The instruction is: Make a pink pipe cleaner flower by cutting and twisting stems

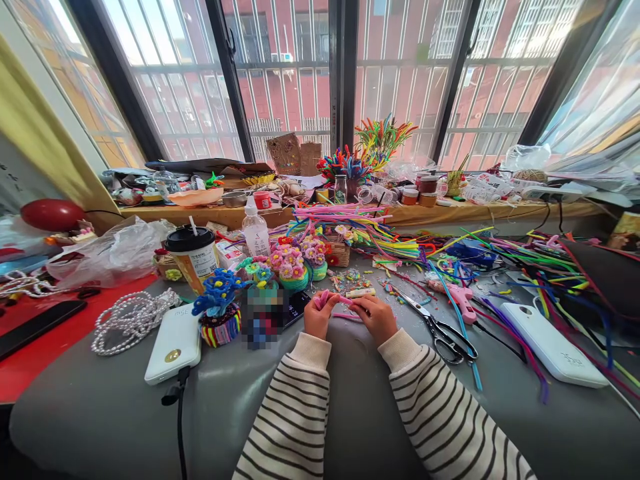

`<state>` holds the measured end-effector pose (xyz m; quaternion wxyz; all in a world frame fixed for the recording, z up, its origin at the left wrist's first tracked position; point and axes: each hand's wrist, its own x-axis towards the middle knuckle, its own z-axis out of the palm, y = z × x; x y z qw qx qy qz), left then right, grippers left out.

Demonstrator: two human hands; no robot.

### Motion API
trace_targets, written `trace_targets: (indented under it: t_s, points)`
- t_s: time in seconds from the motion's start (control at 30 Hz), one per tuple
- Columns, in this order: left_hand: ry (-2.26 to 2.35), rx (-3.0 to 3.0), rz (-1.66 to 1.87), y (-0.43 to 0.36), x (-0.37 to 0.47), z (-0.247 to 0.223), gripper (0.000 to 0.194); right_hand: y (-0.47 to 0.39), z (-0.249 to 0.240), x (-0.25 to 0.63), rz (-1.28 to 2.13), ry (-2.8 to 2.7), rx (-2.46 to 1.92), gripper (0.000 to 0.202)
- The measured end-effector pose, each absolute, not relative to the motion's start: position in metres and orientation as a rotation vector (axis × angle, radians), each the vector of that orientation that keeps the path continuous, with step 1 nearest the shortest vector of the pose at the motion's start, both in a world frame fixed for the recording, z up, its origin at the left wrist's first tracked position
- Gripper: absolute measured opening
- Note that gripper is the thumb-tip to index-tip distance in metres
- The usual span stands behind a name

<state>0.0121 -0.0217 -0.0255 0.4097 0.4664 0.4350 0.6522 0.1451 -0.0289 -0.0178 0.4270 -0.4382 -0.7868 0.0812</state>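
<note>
Between my two hands is a pink pipe cleaner (342, 303), pinched at both sides. My left hand (318, 317) closes on a bunched part of it, and my right hand (375, 319) grips the other end with thumb and finger. Another pink length shows just below, between the hands. Beyond the fingers lies a small pale glue stick or tube (360, 293). Black-handled scissors (435, 327) rest open to the right of my right hand. Left of my left hand stand small pots of pipe-cleaner flowers, pink (291, 261) and blue (219, 293).
A pink glue gun (461, 301) and a white power bank (555, 343) lie at right. At left are another power bank (173, 343), a lidded cup (193, 257), bead strings (133, 323) and a bottle (255, 230). Heaped pipe cleaners (400, 243) line the back beneath a cluttered sill.
</note>
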Motion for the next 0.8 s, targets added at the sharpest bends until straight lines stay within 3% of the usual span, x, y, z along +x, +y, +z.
trace_targets:
  t_s: [0.57, 0.8]
  points:
    - [0.760, 0.907, 1.675, -0.025, 0.013, -0.017, 0.029, -0.025, -0.016, 0.147, 0.920, -1.494, -1.044, 0.025]
    - [0.842, 0.906, 1.693, -0.025, 0.013, -0.015, 0.027, -0.023, -0.016, 0.147, 1.108, -1.287, -0.940, 0.023]
